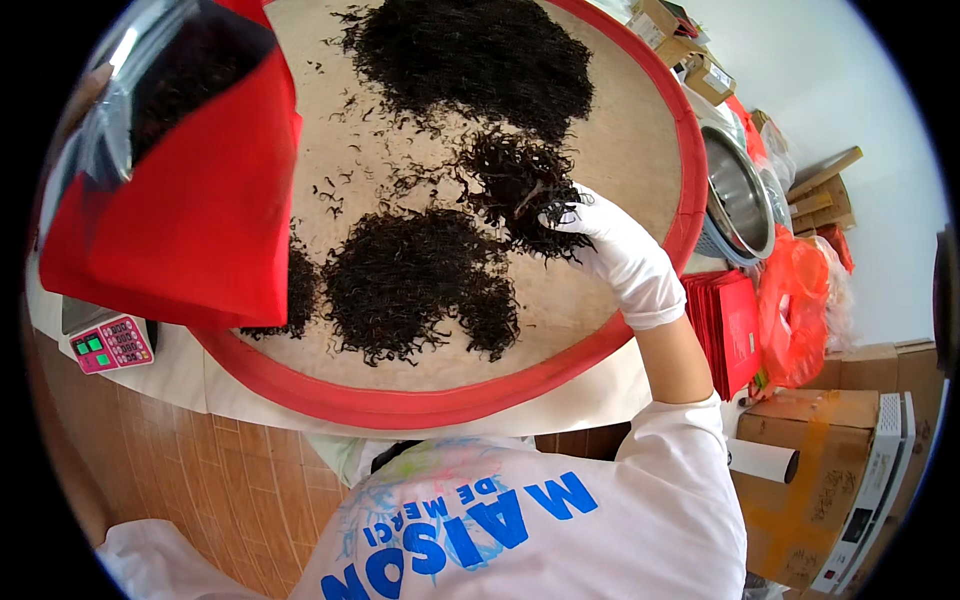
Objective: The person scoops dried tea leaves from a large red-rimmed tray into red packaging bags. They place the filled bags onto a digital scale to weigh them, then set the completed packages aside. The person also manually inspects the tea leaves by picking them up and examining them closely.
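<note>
Head view: bag (pixel 190 220) and tray (pixel 400 408) hold dark strands (pixel 470 60).

I counted, over the remote feed, one round tray (pixel 400 406) with one red rim, one large red bag (pixel 200 230), and one white-gloved right hand (pixel 625 255) closed around one clump of dark leaves (pixel 515 180). On the tray I made out three heaps (pixel 480 60), one partly hidden. I also counted one scale (pixel 112 343), one metal bowl (pixel 735 195), one blue basket (pixel 715 243) and one white tube (pixel 763 461). The stacked red packets (pixel 722 330) overlapped too closely for me to number.
</note>
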A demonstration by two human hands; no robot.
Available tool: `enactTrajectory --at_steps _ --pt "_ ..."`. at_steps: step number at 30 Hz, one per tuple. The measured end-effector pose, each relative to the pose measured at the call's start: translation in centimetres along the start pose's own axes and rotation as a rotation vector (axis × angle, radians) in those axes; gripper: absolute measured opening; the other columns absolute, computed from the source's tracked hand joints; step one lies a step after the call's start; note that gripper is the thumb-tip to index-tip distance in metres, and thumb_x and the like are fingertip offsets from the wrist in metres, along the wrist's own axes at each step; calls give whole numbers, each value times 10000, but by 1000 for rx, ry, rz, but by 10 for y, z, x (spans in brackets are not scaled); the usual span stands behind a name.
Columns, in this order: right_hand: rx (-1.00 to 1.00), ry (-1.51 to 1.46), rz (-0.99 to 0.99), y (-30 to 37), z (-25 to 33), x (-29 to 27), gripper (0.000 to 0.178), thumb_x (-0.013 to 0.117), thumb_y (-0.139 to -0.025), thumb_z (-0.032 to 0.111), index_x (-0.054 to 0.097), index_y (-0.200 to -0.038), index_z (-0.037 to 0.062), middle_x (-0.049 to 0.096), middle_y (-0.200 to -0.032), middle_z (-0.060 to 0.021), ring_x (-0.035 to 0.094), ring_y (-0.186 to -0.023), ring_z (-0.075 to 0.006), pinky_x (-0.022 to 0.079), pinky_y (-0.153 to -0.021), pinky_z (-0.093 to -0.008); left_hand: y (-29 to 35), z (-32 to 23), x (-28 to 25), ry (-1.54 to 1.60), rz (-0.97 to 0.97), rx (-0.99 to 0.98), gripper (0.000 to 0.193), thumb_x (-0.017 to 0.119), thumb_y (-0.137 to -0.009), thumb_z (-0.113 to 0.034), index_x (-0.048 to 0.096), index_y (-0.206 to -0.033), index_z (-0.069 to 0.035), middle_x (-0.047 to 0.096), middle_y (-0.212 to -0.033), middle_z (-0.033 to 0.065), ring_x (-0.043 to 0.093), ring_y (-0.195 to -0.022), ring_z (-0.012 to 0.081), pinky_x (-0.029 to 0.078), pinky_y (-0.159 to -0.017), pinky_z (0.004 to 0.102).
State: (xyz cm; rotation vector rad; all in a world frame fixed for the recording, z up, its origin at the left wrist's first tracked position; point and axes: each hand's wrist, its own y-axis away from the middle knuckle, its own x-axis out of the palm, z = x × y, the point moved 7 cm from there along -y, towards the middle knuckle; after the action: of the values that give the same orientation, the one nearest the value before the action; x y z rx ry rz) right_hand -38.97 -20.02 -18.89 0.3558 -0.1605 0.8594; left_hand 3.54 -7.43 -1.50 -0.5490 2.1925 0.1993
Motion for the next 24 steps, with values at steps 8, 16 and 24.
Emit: enactTrajectory --at_steps 8,16,24 --pt "-87 139 -11 4 5 5 589 645 -825 78 456 -1378 7 591 -1229 -35 546 -1098 -115 432 -978 -276 -43 35 53 6 -41 109 486 495 -945 -539 656 -916 -80 637 -680 30 608 -537 67 485 -528 172" --pt "-117 148 -49 2 0 7 640 647 -793 3 452 -1400 60 601 -1216 -14 548 -1046 -80 453 -946 -259 -104 62 86 34 -164 54 462 497 -949 -499 640 -1007 -65 595 -753 2 603 -724 79 455 -635 225" --pt "-146 200 -116 1 -8 -5 658 636 -778 -19 455 -1404 77 608 -1211 -23 555 -1043 -81 457 -954 -260 -140 87 119 48 22 -93 484 493 -908 -588 596 -786 -130 413 -492 -80 359 -369 50 244 -367 207"
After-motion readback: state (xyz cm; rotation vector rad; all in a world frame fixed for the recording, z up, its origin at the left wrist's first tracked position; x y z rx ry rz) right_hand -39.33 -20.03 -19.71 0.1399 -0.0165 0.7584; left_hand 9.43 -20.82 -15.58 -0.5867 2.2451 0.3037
